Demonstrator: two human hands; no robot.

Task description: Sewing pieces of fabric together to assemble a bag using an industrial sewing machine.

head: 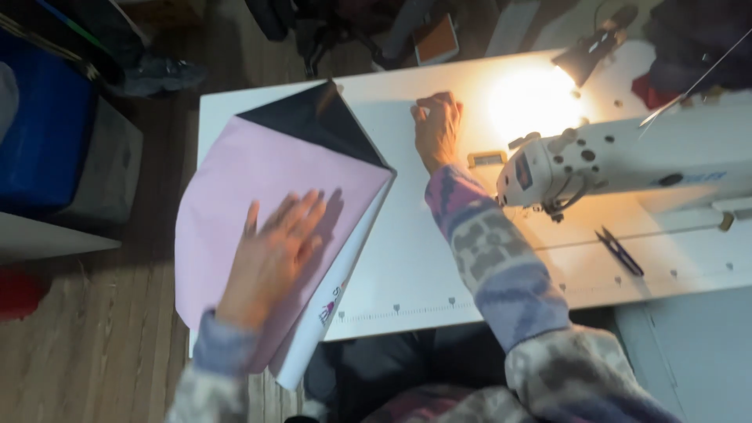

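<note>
A white sewing machine (627,160) stands at the right of the frame on a white table (423,258), its small lamp (583,55) throwing a bright patch of light at the upper middle right. Dark thread snips (620,252) lie on the tabletop just below the machine. At the upper left sits a blue bin (39,133). Wooden floor (102,337) fills the lower left, with something red (17,294) at the left edge.

**One head camera, looking steeply down**

I've got a single view here, worn on the head, tilted down over the white surface (423,258) from the seated side. It sits close, arms filling the lower frame; sewing machine (627,157) right, wooden floor (102,329) left. No second view to share with.
</note>
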